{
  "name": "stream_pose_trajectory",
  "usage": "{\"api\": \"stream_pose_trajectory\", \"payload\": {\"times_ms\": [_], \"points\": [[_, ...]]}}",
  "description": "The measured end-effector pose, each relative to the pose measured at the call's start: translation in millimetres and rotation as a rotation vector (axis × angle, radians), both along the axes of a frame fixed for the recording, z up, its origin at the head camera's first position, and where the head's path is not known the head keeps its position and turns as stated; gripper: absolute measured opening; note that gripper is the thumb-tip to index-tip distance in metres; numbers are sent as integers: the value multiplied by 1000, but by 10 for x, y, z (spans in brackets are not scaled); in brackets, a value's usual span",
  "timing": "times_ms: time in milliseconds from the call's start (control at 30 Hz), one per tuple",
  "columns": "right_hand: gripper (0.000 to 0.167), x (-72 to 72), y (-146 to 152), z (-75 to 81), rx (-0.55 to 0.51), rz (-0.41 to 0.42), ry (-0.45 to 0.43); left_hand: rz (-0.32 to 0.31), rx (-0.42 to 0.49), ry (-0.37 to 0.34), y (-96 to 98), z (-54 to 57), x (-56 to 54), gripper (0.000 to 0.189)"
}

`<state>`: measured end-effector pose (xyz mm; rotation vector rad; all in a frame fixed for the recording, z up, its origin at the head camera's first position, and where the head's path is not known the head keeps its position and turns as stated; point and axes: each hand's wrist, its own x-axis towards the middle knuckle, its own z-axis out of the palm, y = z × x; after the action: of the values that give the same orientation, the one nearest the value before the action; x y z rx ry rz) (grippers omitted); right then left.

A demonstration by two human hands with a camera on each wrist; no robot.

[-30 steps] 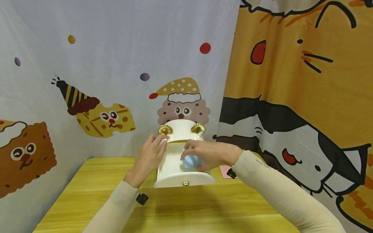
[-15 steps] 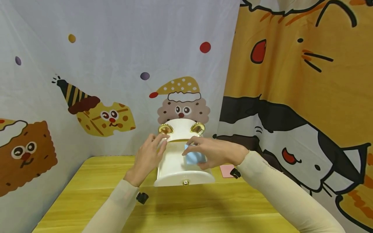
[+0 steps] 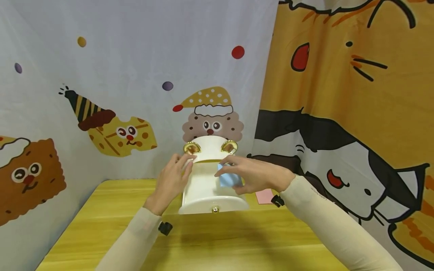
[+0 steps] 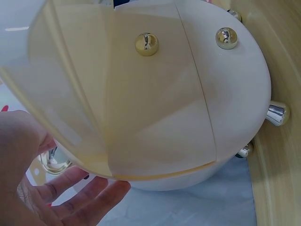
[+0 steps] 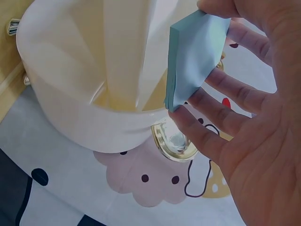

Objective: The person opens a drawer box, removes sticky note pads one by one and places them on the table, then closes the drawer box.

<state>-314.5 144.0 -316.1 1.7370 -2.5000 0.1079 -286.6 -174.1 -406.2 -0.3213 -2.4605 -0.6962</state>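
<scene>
A glossy white container (image 3: 200, 180) with two round gold ears stands ahead of me in the head view. Its curved front panel (image 3: 198, 207) bears a small gold knob (image 4: 146, 44), and the upper part stands open. My right hand (image 3: 261, 175) pinches a light blue sticky note pad (image 5: 195, 59) between thumb and fingertips, over the container's right side. In the right wrist view the pad is held on edge beside the container's opening. My left hand (image 3: 167, 184) lies at the container's left edge, its fingers (image 4: 89, 197) loosely extended with the tips at the rim.
A pink sticky note pad (image 3: 264, 196) lies on the yellow wood-grain table (image 3: 112, 226), right of the container. A cartoon-printed curtain (image 3: 135, 56) hangs behind the table, and another (image 3: 339, 94) with large cats hangs at the right.
My right hand has moved right and slightly up with the blue sticky note pad, showing more of the container's inside. The left hand has stayed at the container's edge.
</scene>
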Motion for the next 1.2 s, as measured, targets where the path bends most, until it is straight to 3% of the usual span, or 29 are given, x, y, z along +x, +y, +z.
{"api": "stream_pose_trajectory", "payload": {"times_ms": [400,1200], "points": [[60,0,98,-33,-23,-10,-1,2,30,-63,-16,14,3,32],[60,79,281,17,-30,-58,18,-5,31,-50,-27,-5,8,32]]}}
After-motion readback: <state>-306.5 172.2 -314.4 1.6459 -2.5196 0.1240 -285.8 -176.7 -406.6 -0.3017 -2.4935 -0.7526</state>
